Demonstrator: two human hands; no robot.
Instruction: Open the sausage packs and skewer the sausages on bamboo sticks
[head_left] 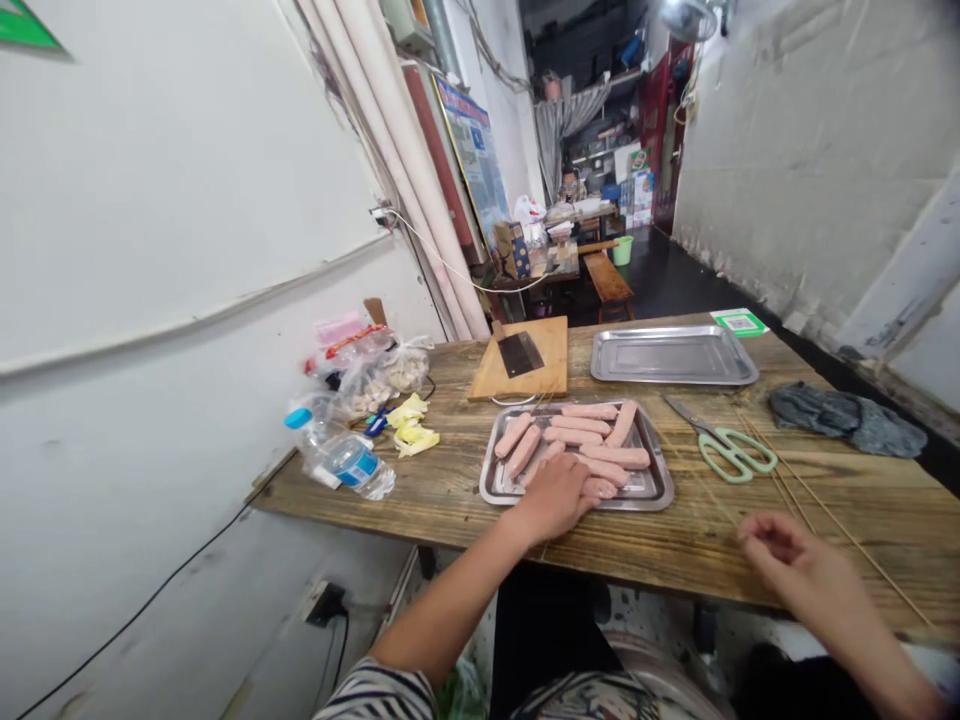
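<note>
A steel tray (655,487) near the table's front edge holds several pink sausages (592,440). My left hand (555,497) lies over the tray's near side, fingers down on a sausage; whether it grips one I cannot make out. My right hand (780,550) hovers over the wooden table (450,490) to the right, fingers loosely curled, close to thin bamboo skewers (817,505) lying on the wood. Whether a skewer is pinched in it is unclear.
Green-handled scissors (724,443) lie right of the sausage tray. Behind are an empty steel tray (673,354), a cutting board (525,370) with a cleaver (517,351), a dark cloth (847,417), a water bottle (341,455) and plastic bags (375,375) at left.
</note>
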